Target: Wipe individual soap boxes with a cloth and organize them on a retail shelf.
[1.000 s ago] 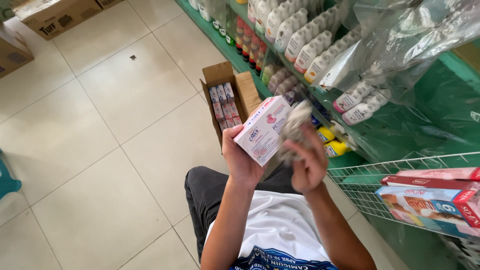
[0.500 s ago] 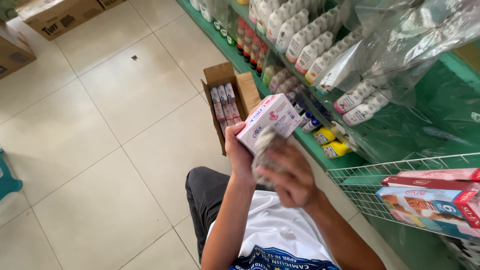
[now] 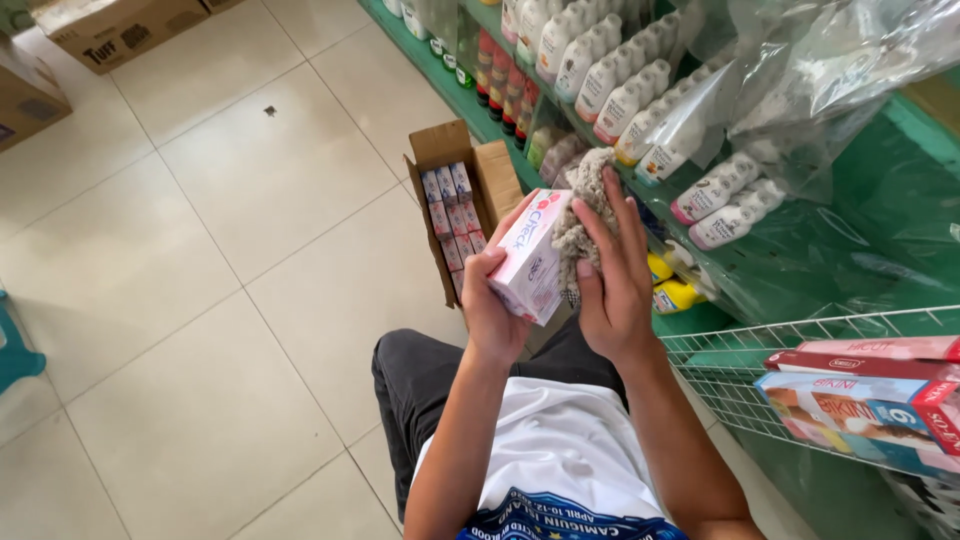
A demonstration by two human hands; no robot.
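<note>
My left hand (image 3: 493, 305) grips a small white and pink carton (image 3: 531, 255) from below, tilted up in front of me. My right hand (image 3: 612, 280) presses a grey, shaggy cloth (image 3: 583, 215) against the carton's right side, fingers spread over the cloth. Both hands are raised above my lap, over my dark trousers and white shirt. Just beyond them on the floor stands an open cardboard box (image 3: 448, 150) with several similar small cartons packed in rows.
A green shelf unit (image 3: 860, 230) runs along the right, holding rows of white bottles (image 3: 610, 70) behind clear plastic sheeting. A white wire basket (image 3: 730, 370) at right carries flat boxes. Brown cardboard boxes (image 3: 110, 30) sit at top left on the tiled floor.
The right hand with the cloth has moved from under the carton up along its right side. The left hand has tilted the carton more upright.
</note>
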